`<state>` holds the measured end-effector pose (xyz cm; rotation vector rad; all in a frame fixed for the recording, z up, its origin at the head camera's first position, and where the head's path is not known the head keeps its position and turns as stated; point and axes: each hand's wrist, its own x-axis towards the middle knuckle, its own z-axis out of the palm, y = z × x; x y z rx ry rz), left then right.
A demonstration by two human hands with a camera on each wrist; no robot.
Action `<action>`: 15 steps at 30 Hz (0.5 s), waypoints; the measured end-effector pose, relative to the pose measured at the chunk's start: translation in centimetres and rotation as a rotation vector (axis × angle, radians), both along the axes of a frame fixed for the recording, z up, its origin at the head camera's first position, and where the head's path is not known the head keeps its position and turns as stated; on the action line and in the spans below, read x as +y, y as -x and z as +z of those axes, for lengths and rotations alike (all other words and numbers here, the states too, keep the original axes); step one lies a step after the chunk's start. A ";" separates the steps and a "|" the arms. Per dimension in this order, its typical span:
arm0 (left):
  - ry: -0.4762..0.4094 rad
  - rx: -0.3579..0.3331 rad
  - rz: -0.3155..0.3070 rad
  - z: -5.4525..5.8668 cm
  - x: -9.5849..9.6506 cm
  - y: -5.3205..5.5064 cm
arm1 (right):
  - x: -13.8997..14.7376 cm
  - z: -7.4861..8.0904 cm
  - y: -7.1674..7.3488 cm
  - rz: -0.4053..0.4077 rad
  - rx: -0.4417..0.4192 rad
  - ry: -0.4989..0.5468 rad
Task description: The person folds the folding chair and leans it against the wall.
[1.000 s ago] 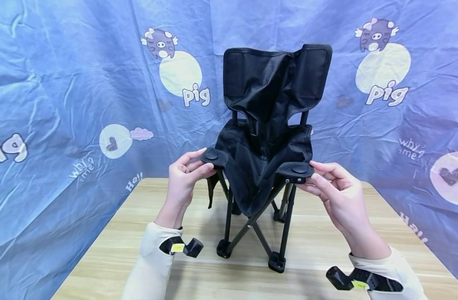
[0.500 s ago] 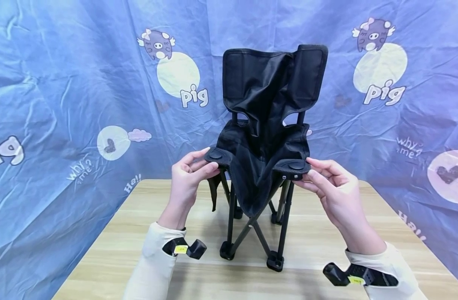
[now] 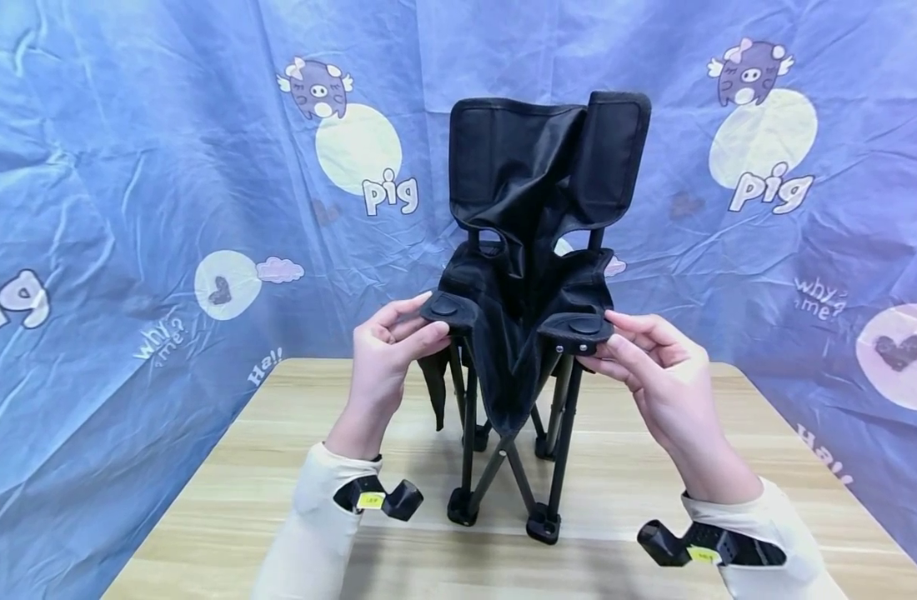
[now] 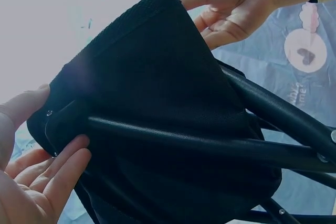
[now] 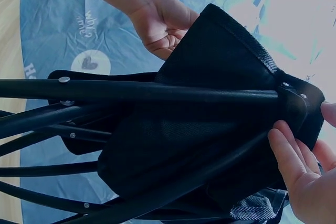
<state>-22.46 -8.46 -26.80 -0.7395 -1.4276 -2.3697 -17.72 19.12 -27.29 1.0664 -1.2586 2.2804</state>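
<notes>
A small black folding chair (image 3: 514, 283) stands upright on the table, half folded, its seat fabric sagging in a V between the front corners. My left hand (image 3: 387, 354) pinches the chair's left front corner between thumb and fingers. At the right front corner, with its two rivets, my right hand (image 3: 664, 371) pinches in the same way. The left wrist view shows the left hand (image 4: 39, 166) with thumb above and fingers under the corner, against the leg tube. In the right wrist view the right hand (image 5: 304, 166) holds the riveted corner from below.
The wooden table (image 3: 263, 483) carries the chair's feet. Behind it hangs a blue curtain (image 3: 166, 167) with pig prints. A black strap (image 3: 434, 392) dangles under the chair's left corner. Crossed leg tubes (image 3: 502, 454) spread below the seat.
Both hands have moved toward each other, bringing the two front corners closer. The legs stand nearer together, and the backrest has narrowed with a deeper fold.
</notes>
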 end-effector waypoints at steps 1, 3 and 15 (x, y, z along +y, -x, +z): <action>0.000 -0.001 -0.002 0.0 0.1 0.0 | 0.0 0.0 0.0 -0.004 -0.005 0.001; -0.001 -0.003 -0.004 0.1 0.2 -0.1 | -0.2 0.0 -0.1 -0.006 -0.012 0.004; -0.007 0.020 -0.025 0.3 1.1 -0.3 | -0.8 0.2 0.0 -0.035 -0.009 -0.002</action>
